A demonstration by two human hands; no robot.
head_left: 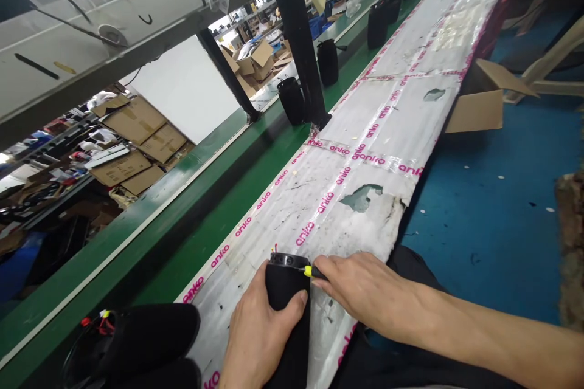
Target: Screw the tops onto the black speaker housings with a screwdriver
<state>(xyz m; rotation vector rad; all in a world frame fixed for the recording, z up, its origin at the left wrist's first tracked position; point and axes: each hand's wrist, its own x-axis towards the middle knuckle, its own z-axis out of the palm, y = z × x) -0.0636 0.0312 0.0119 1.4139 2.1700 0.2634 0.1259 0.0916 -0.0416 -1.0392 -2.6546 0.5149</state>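
My left hand (260,328) is wrapped around a black fabric-covered cylinder (287,292), with the thumb across its front. A dark plastic ring forms the cylinder's upper end, and small red and yellow wire ends (274,249) stick up behind it. In my right hand (360,285) is a screwdriver (308,271) with a yellow and black handle, fingers closed around it. Its thin shaft points left and meets the side of the ring; the tip itself is too small to make out. More black cylinders (155,334) lie at the lower left, one with red and yellow wires at its end.
The work surface (314,194) is covered in grey sheeting with pink-lettered tape and torn patches. Beside it runs a green conveyor (205,213) carrying more black cylinders (291,100). A dark post (298,42) stands at the conveyor's edge. An open cardboard box (477,106) sits at right.
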